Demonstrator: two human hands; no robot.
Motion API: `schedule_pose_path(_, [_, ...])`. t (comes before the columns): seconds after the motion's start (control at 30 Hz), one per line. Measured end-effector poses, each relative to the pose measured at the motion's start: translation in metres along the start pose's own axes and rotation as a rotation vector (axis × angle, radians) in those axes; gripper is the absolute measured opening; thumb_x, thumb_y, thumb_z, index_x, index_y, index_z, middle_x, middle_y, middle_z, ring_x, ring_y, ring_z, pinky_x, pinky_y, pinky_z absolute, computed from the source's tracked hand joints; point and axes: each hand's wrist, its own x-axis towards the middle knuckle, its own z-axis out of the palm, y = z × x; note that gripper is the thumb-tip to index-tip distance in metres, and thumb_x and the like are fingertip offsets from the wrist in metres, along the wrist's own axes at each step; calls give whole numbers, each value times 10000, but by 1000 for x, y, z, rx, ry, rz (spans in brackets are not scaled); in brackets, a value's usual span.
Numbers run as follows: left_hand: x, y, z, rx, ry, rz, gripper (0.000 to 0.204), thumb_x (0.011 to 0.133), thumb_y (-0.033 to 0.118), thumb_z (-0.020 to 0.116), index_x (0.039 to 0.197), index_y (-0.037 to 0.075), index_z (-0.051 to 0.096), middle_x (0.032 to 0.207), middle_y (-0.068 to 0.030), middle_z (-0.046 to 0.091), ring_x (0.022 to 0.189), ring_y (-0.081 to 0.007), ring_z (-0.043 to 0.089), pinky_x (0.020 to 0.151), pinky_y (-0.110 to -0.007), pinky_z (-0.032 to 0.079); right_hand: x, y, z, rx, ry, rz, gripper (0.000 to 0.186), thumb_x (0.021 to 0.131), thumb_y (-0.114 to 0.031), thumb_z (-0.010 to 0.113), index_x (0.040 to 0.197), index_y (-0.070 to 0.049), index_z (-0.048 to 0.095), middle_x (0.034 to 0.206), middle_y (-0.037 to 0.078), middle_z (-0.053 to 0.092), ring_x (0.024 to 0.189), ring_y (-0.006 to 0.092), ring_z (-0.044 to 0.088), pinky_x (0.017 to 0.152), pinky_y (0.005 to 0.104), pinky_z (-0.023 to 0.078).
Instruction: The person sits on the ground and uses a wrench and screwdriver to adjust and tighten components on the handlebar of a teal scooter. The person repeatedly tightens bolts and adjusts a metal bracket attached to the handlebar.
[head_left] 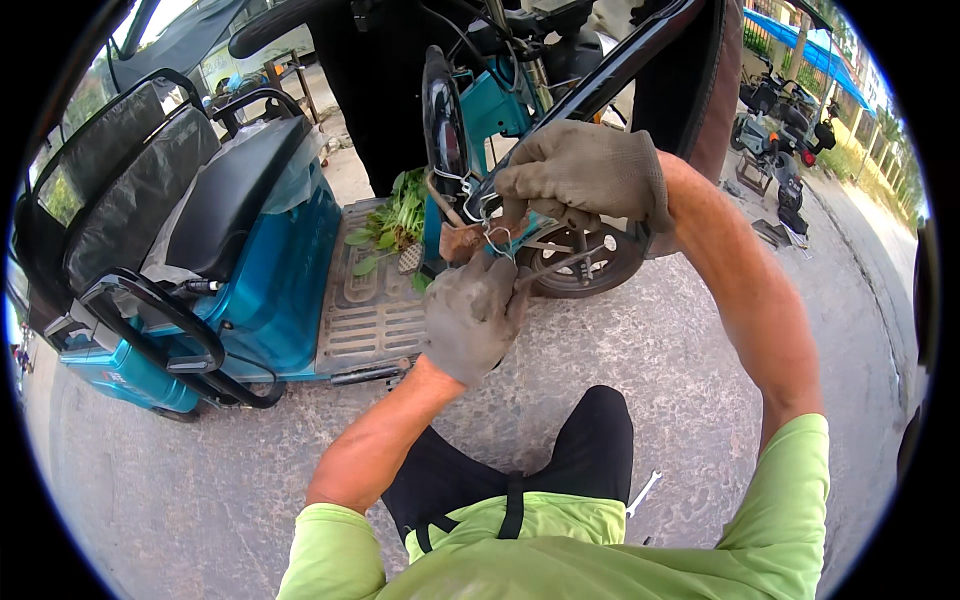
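My left hand, in a grey-brown work glove, is closed beside a rusty metal bracket at the front of a teal three-wheeler. Its fingertips are bent inward, hiding what they grip. Above and to the right, my gloved right hand is also closed, fingers curled down; I cannot make out what is in them. Pale thin wire loops between the two hands, next to the bracket. A thin metal rod extends right from near my left fingertips, in front of the spoked front wheel.
Left stands the vehicle's black padded seat with a black tubular armrest. Leafy green plants lie on the ribbed footboard. A wrench rests on the pavement by my knee. Parked motorbikes stand far right.
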Motion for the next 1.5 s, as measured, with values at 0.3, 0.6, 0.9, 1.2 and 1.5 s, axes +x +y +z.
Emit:
schedule_pose_path(0.3, [-19, -4, 69, 57, 221, 72, 244, 882, 168, 788, 1096, 72, 724, 989, -129, 716, 764, -353, 707, 661, -467, 565, 13, -87, 91, -1079, -197, -12, 311, 812, -265, 861, 1086, -119, 854, 1000, 106, 823, 921, 272, 808, 684, 430, 626])
schedule_pose_path(0.6, [-58, -27, 41, -90, 17, -86, 307, 884, 182, 805, 1167, 83, 742, 1086, -119, 740, 821, -314, 732, 647, -443, 581, -46, -57, 79, -686, 412, -270, 312, 923, -173, 721, 1172, 14, 738, 805, 109, 744, 662, 222, 737, 603, 329, 564])
schedule_pose_path(0.9, [-55, -17, -44, -865, 212, -798, 365, 955, 74, 758, 1306, -16, 710, 827, -7, 652, 697, -48, 541, 593, -257, 464, -62, 40, 107, 362, 562, 152, 444, 1022, -199, 716, 1337, 102, 631, 1000, 109, 743, 909, 129, 718, 822, 266, 587])
schedule_pose_path(1.2, [8, -9, -56, -467, -34, -378, 225, 984, 174, 783, 1133, 14, 731, 818, -52, 608, 670, -155, 537, 607, -320, 472, -2, 71, 118, 583, 352, 154, 340, 1074, -278, 663, 1129, 55, 709, 808, 55, 703, 708, 116, 716, 647, 289, 601])
schedule_pose_path(1.5, [-1, -14, -42, -323, 20, -102, 276, 965, 289, 797, 979, 23, 726, 827, -106, 686, 719, -267, 667, 644, -389, 523, 1, 56, 55, 199, 101, 124, 369, 1062, -292, 695, 1082, 75, 723, 773, 70, 702, 599, 109, 684, 530, 255, 556])
